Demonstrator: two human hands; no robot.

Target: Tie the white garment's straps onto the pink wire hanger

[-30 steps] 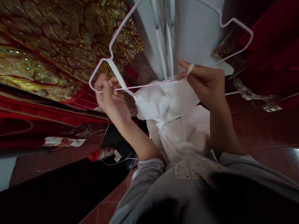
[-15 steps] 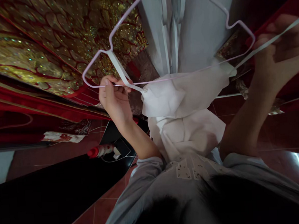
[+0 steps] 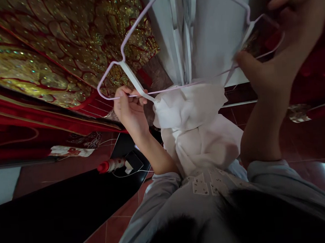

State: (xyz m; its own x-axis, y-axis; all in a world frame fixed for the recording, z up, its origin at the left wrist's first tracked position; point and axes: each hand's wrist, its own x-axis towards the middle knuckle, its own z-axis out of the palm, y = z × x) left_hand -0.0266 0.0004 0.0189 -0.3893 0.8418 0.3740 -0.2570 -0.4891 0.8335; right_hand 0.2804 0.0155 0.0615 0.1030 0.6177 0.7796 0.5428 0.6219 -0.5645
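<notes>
A pale pink wire hanger (image 3: pixel 137 27) spans the upper middle of the head view. My left hand (image 3: pixel 130 110) is closed on the left part of its bottom bar in a pinch. From the left notch a white strap (image 3: pixel 133 78) runs down to a white garment (image 3: pixel 189 107), bunched below the bar. The other strap (image 3: pixel 247 35) hangs from the right notch. My right hand (image 3: pixel 281 52) is beside that end, thumb and forefinger spread apart; blur and shadow obscure its other fingers. Its thumb is near the strap, and I cannot tell whether they touch.
Red garments with gold sequins (image 3: pixel 72 42) hang at the left, and dark red cloth (image 3: pixel 311 79) at the right. Pale grey doors with handles (image 3: pixel 185 43) are ahead. A bottle with a red cap (image 3: pixel 110 165) lies on a black surface (image 3: pixel 60 208) at the left.
My right hand has moved left and its fingers have spread, letting go of the strap it was pulling out. That strap now sits in the right notch. The hanger has shifted slightly right.
</notes>
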